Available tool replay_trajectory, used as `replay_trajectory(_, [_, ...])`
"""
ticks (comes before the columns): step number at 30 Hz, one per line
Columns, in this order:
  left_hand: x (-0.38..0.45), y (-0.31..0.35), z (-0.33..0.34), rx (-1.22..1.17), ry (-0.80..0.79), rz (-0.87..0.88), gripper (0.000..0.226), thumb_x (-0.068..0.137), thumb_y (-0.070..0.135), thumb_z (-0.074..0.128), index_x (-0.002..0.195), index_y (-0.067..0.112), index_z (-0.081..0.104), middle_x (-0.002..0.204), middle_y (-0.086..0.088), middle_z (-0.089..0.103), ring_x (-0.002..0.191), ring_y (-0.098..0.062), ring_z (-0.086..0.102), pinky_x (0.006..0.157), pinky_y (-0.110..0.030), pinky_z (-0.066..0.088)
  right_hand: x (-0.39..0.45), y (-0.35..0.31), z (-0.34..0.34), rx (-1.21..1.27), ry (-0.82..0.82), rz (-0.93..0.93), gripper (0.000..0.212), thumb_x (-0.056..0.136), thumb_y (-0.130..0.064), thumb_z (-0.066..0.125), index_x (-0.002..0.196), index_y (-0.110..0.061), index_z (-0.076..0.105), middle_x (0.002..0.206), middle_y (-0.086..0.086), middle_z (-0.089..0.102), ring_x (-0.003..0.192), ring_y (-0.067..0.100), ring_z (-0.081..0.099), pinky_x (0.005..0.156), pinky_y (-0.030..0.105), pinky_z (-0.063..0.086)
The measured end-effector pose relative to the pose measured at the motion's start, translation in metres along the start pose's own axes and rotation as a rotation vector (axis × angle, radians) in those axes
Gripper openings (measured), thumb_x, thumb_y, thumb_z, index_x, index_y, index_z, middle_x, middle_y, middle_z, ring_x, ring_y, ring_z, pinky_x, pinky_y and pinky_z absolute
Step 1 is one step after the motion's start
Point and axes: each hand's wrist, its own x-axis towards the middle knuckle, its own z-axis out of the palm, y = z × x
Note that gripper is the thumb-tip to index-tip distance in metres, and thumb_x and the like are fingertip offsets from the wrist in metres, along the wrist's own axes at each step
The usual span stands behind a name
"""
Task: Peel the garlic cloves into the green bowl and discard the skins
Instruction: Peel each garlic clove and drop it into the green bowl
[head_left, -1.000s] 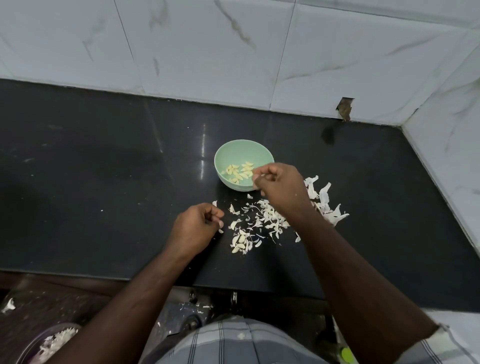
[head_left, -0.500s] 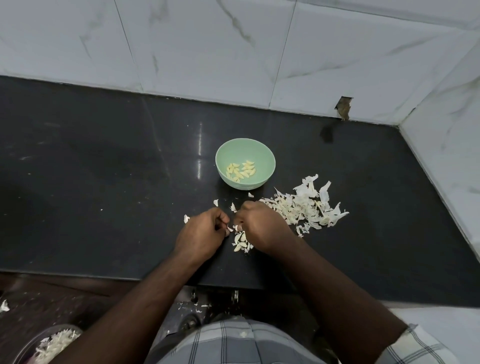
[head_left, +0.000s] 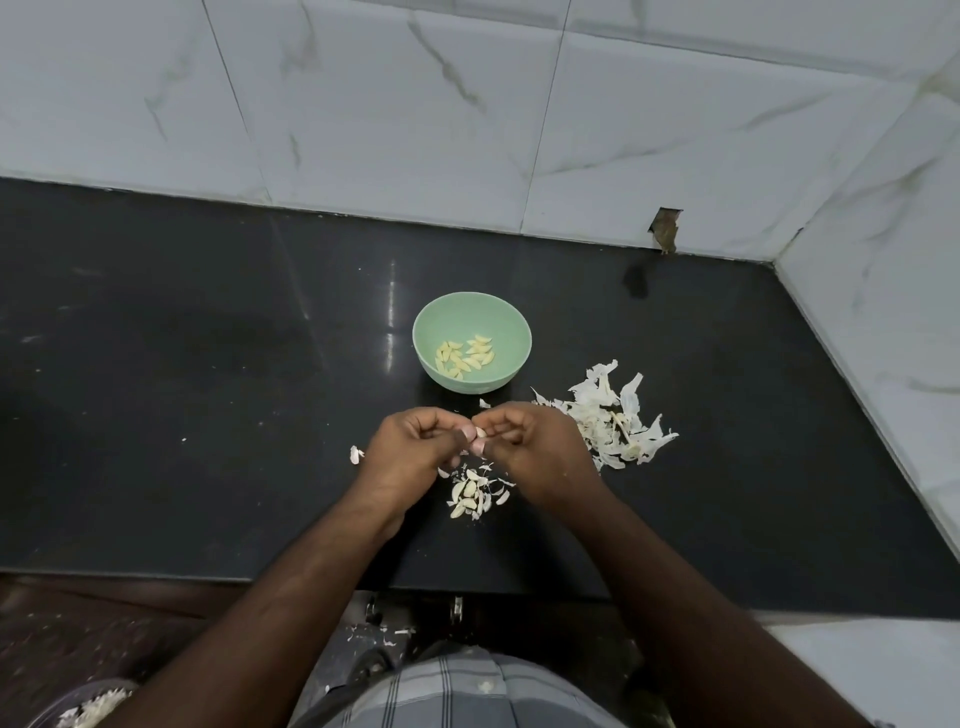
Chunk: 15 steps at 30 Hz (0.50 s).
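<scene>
The green bowl (head_left: 431, 317) stands on the black counter and holds several peeled cloves (head_left: 465, 355). Just in front of it, my left hand (head_left: 410, 457) and my right hand (head_left: 530, 449) meet above the counter, and both pinch one small garlic clove (head_left: 478, 434) between their fingertips. Under the hands lies a small heap of unpeeled cloves and skin bits (head_left: 472, 493). A bigger pile of white skins (head_left: 610, 415) spreads to the right of my right hand.
One loose clove or skin scrap (head_left: 356, 454) lies left of my left hand. Marble-tiled walls close the counter at the back and right. A container with white scraps (head_left: 88, 709) shows on the floor at the bottom left.
My right hand drew back from the bowl to the heap near my left hand. Both hands then rose together, holding a clove between them.
</scene>
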Motion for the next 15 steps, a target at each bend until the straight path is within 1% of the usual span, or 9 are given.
replay_trajectory(2, [0.001, 0.001, 0.002, -0.041, -0.001, -0.035, 0.005, 0.087, 0.013, 0.074, 0.088, 0.009, 0.078, 0.071, -0.009, 0.070, 0.057, -0.007, 0.054, 0.050, -0.016, 0.041, -0.002, 0.002, -0.003, 0.061, 0.018, 0.013, 0.022, 0.082, -0.011, 0.079, 0.096, -0.027, 0.077, 0.085, -0.009, 0.076, 0.080, 0.004, 0.071, 0.078, 0.023, 0.057])
replay_trajectory(5, [0.003, 0.001, 0.008, -0.116, -0.008, -0.088, 0.008, 0.085, 0.015, 0.077, 0.092, 0.011, 0.076, 0.078, -0.014, 0.069, 0.061, -0.011, 0.055, 0.052, -0.022, 0.038, -0.005, 0.004, -0.006, 0.103, 0.047, 0.017, 0.024, 0.082, -0.013, 0.079, 0.103, -0.024, 0.077, 0.088, -0.008, 0.076, 0.083, 0.006, 0.072, 0.076, 0.022, 0.056])
replay_trajectory(7, [0.003, 0.002, 0.012, -0.174, 0.004, -0.115, 0.015, 0.082, 0.013, 0.079, 0.095, 0.011, 0.072, 0.074, -0.009, 0.069, 0.060, -0.011, 0.057, 0.054, -0.024, 0.038, -0.005, 0.005, -0.009, 0.152, 0.059, 0.052, 0.026, 0.082, -0.011, 0.080, 0.107, -0.018, 0.076, 0.087, -0.006, 0.076, 0.081, 0.005, 0.072, 0.074, 0.021, 0.055])
replay_trajectory(9, [0.003, 0.003, 0.015, -0.195, 0.001, -0.116, 0.017, 0.081, 0.012, 0.080, 0.095, 0.011, 0.069, 0.071, -0.006, 0.068, 0.058, -0.011, 0.057, 0.052, -0.023, 0.038, -0.006, 0.005, -0.011, 0.175, 0.059, 0.079, 0.024, 0.082, -0.009, 0.079, 0.105, -0.014, 0.076, 0.082, -0.006, 0.075, 0.075, 0.003, 0.071, 0.071, 0.022, 0.055])
replay_trajectory(12, [0.001, 0.005, 0.017, -0.207, -0.013, -0.100, 0.014, 0.082, 0.009, 0.079, 0.092, 0.011, 0.069, 0.071, -0.006, 0.068, 0.057, -0.010, 0.057, 0.048, -0.019, 0.039, -0.007, 0.004, -0.012, 0.244, 0.046, 0.108, 0.018, 0.081, -0.008, 0.080, 0.098, -0.015, 0.075, 0.078, -0.002, 0.075, 0.069, 0.005, 0.069, 0.066, 0.028, 0.056])
replay_trajectory(15, [0.000, 0.006, 0.020, -0.209, -0.030, -0.088, 0.010, 0.085, 0.008, 0.076, 0.092, 0.009, 0.069, 0.068, -0.005, 0.067, 0.056, -0.009, 0.056, 0.047, -0.018, 0.039, -0.010, 0.001, -0.014, 0.319, 0.024, 0.112, 0.013, 0.082, -0.008, 0.079, 0.093, -0.012, 0.076, 0.072, -0.001, 0.074, 0.061, 0.005, 0.066, 0.060, 0.026, 0.052])
